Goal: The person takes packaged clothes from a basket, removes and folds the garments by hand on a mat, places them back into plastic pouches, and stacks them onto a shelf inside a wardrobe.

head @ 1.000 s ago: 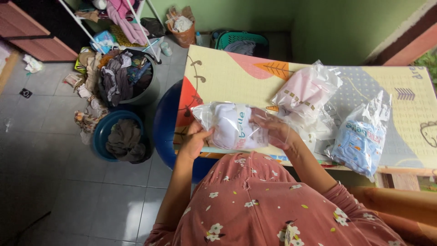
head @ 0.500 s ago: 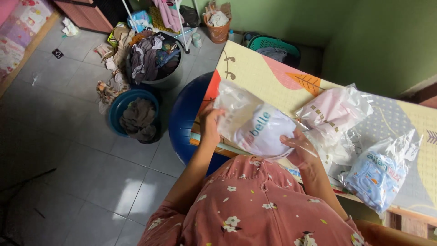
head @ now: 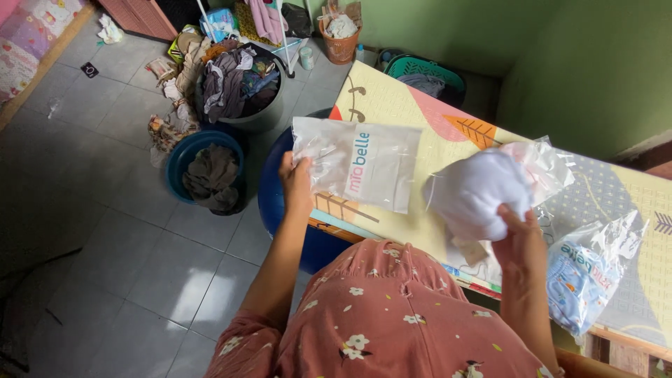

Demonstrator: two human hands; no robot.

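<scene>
- Head view, looking down past a pink floral top point(head: 392, 315) to a grey tiled floor point(head: 105, 231) and a patterned mat on a table point(head: 399, 105).
- Far left on the floor: blue basin point(head: 183, 157) holding dark cloth, just beside a grey tub point(head: 259, 119) heaped with mixed laundry.
- Blue ball point(head: 276, 189) sits against the table's near-left edge, partly under it.
- Left hand point(head: 297, 183): fingers pinched on the left edge of a flat, empty clear plastic bag point(head: 357, 162), held up over the mat's left end. Bag hangs slack, coloured print on its face.
- Right hand point(head: 519, 238): fingers clenched from below around a bunched white garment point(head: 476, 190), lifted above the mat, well apart from the empty bag.
- Behind the garment: bagged pink item point(head: 539, 161) lying on the mat, partly hidden.
- Far right: bagged blue patterned item point(head: 584, 276) at the mat's near edge, untouched.
- Back wall: green basket point(head: 420, 66) and small orange pot point(head: 339, 45) on the floor.
</scene>
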